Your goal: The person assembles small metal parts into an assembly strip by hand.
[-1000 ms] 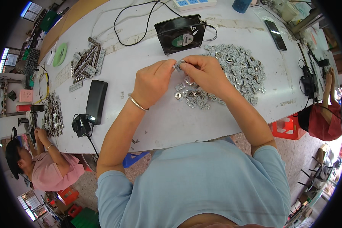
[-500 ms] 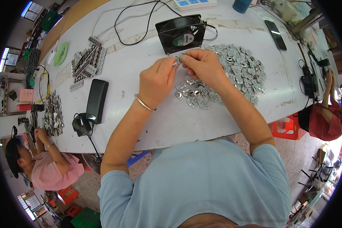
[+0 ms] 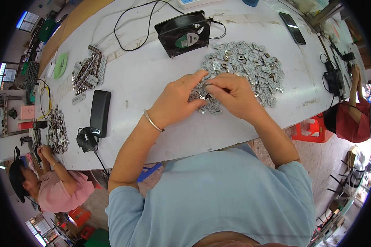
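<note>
Over the near edge of a heap of small silvery metal pieces (image 3: pixel 251 66), my two hands are close together. My left hand (image 3: pixel 175 101) has its thumb and forefinger spread apart, with loose pieces showing between them; its other fingers are partly hidden. Thumb and forefinger of my right hand (image 3: pixel 239 96) are pinched on a small shiny metal piece (image 3: pixel 207 84), mostly covered by the fingertips. A smaller cluster of the same pieces (image 3: pixel 212 108) lies under and between both hands.
A black square fan (image 3: pixel 183 35) stands just beyond my hands. Rows of linked metal pieces (image 3: pixel 88 70), a black power bank (image 3: pixel 100 113) and a plug adapter (image 3: pixel 86 139) lie leftward. A phone (image 3: pixel 292 28) is far right. Co-workers sit at left (image 3: pixel 62 185) and right (image 3: pixel 352 121).
Both hands have come down from in front of the fan to the heap's near edge. My left thumb and forefinger have parted; my right hand still pinches. The view has shifted slightly.
</note>
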`<action>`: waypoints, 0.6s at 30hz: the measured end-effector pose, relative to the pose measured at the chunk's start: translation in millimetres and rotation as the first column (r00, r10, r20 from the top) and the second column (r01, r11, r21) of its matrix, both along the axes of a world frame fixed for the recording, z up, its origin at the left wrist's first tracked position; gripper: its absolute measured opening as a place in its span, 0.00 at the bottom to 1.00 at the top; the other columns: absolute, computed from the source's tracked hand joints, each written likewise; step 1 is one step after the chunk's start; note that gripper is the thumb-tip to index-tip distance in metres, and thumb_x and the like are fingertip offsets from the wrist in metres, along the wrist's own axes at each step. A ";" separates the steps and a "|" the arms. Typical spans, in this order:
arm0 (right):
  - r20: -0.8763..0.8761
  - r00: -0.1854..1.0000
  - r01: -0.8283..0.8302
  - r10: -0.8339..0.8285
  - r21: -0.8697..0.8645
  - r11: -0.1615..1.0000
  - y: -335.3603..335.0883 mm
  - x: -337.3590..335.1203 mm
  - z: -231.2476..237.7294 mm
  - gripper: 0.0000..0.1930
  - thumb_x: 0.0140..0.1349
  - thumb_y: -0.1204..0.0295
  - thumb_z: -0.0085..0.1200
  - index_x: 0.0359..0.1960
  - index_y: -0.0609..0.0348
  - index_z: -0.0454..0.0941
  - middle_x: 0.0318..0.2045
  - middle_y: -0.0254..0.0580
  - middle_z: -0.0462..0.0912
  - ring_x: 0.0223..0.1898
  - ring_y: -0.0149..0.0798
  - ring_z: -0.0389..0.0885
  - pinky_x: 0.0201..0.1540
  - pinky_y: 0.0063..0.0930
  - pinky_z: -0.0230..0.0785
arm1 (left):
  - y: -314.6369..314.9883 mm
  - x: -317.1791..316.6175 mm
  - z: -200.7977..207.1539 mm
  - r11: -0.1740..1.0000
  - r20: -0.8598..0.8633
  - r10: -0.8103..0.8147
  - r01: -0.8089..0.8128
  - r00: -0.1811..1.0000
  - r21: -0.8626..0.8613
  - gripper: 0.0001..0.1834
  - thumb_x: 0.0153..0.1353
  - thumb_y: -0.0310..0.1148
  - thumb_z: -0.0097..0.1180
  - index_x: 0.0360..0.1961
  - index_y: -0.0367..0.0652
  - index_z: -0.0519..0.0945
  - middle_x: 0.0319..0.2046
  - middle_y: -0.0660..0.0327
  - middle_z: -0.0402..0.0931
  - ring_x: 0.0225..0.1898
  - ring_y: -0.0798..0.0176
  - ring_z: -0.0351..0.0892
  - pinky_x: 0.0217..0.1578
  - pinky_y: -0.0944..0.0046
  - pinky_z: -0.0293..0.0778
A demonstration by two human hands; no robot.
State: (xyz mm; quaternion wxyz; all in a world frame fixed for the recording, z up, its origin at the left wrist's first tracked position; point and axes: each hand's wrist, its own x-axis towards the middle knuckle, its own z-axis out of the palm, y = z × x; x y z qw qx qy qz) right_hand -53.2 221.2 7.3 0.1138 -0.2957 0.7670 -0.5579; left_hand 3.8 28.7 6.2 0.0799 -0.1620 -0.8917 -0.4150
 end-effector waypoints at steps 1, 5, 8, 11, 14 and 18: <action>0.000 1.000 0.007 -0.007 0.000 1.000 -2.1 0.5 -0.4 0.08 0.59 0.71 0.58 0.30 0.64 0.82 0.23 0.43 0.79 0.26 0.40 0.76 0.32 0.32 0.68 | 0.5 -1.2 4.1 0.999 0.056 -0.033 0.032 0.998 0.023 0.37 0.47 0.28 0.70 0.61 0.46 0.70 0.43 0.54 0.80 0.40 0.55 0.81 0.38 0.63 0.77; -0.018 0.991 -0.136 0.136 0.023 0.990 -8.7 1.0 0.9 0.07 0.59 0.72 0.57 0.30 0.64 0.82 0.24 0.43 0.79 0.26 0.39 0.76 0.31 0.32 0.68 | -2.8 -3.2 13.6 0.996 0.140 -0.076 0.070 0.987 0.048 0.40 0.46 0.28 0.70 0.63 0.47 0.68 0.44 0.54 0.80 0.39 0.55 0.81 0.39 0.64 0.77; 0.048 0.973 -0.226 0.224 0.043 0.973 -12.3 -2.1 3.4 0.08 0.58 0.72 0.57 0.28 0.65 0.81 0.24 0.43 0.79 0.25 0.38 0.75 0.30 0.31 0.68 | -6.8 -1.6 13.2 0.993 0.192 -0.117 0.109 0.974 0.048 0.41 0.47 0.27 0.69 0.64 0.47 0.68 0.45 0.53 0.80 0.39 0.54 0.81 0.39 0.64 0.76; 0.101 0.951 -0.300 0.291 0.076 0.951 -15.1 -3.8 8.7 0.08 0.58 0.71 0.57 0.27 0.65 0.80 0.23 0.44 0.79 0.24 0.37 0.75 0.29 0.31 0.68 | -9.2 0.3 10.8 0.990 0.149 -0.122 0.110 0.981 0.087 0.40 0.48 0.27 0.68 0.64 0.45 0.68 0.46 0.55 0.80 0.40 0.58 0.82 0.40 0.64 0.76; 0.146 0.948 -0.299 0.281 0.116 0.947 -17.7 -6.6 15.7 0.08 0.60 0.71 0.57 0.28 0.65 0.80 0.21 0.39 0.78 0.22 0.30 0.73 0.26 0.27 0.66 | -9.9 -1.7 19.1 0.987 0.382 -0.110 0.057 0.917 0.149 0.39 0.47 0.26 0.68 0.64 0.44 0.69 0.44 0.58 0.81 0.39 0.65 0.81 0.40 0.66 0.77; 0.274 0.951 -0.181 0.141 0.128 0.975 -17.6 -13.0 13.4 0.10 0.60 0.69 0.57 0.28 0.65 0.81 0.16 0.39 0.75 0.20 0.28 0.69 0.25 0.25 0.64 | -19.2 -1.8 19.7 0.970 0.278 -0.144 0.080 0.950 0.229 0.26 0.55 0.28 0.64 0.56 0.37 0.74 0.37 0.60 0.81 0.30 0.72 0.79 0.32 0.71 0.77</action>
